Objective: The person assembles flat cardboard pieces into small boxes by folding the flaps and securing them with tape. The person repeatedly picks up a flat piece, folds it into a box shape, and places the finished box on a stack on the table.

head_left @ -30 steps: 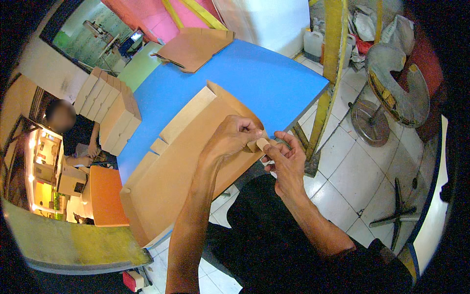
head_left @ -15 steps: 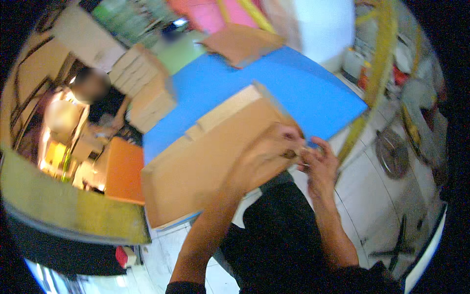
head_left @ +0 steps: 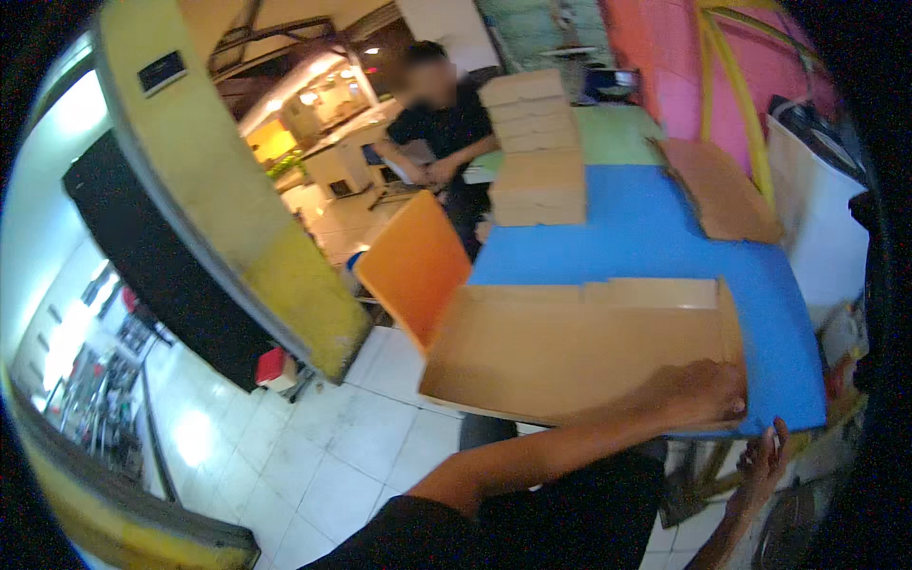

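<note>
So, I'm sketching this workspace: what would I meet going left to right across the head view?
Red-and-white container → orange panel → stacked cardboard boxes → left hand → right hand.

Left forearm [head_left: 570, 442] aslant, right fingers [head_left: 780, 433] upward

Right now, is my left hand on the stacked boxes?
No, your left hand is at the right end of the open cardboard box.

The box [head_left: 532, 347], of plain brown cardboard, lay shallow and open-topped on the blue table [head_left: 655, 247]. Its long sides ran from 9 to 3 o'clock; the 12 o'clock wall [head_left: 660, 293] stood raised, stepped near its middle.
</note>
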`<state>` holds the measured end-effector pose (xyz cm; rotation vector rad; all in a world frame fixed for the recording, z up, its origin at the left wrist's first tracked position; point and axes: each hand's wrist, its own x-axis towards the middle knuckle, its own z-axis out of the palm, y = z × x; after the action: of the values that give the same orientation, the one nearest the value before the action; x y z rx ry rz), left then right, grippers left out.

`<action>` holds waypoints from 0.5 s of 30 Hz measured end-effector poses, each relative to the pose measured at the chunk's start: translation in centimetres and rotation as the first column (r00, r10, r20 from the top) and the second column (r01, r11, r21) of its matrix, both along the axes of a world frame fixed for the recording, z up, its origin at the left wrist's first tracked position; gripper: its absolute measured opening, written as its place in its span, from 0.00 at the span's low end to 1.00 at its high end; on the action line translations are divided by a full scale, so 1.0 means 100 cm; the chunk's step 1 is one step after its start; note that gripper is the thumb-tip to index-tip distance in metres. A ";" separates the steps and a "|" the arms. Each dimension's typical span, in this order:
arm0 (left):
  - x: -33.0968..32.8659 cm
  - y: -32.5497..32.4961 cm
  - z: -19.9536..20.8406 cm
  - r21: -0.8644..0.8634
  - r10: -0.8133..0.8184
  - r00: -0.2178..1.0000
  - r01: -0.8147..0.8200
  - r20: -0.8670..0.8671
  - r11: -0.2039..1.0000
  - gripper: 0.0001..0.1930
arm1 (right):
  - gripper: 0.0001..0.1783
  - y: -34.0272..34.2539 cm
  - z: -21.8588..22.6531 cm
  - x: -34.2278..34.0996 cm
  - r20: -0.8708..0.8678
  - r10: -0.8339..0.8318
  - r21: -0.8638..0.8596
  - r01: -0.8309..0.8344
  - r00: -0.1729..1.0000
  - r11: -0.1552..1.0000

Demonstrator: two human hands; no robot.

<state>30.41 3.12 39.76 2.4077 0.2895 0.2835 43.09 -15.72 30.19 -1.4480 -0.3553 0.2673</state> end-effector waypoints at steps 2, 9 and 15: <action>-0.019 -0.013 0.006 0.114 -0.070 0.990 0.056 0.124 0.992 0.15 | 0.28 -0.007 0.003 0.007 0.066 -0.065 -0.083 0.071 0.996 0.994; -0.052 -0.066 -0.006 0.117 -0.518 0.854 0.512 0.037 0.851 0.13 | 0.26 -0.007 0.033 0.021 0.451 0.088 -0.255 0.034 0.888 0.966; -0.070 -0.045 0.009 0.190 -0.460 0.751 0.597 -0.473 0.779 0.08 | 0.25 -0.035 0.052 0.019 0.205 0.196 -0.213 -0.152 0.959 0.965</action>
<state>23.43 -1.40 40.67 2.7416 -0.3161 -0.4805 45.00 -19.22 35.42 -1.6479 -0.6584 0.2877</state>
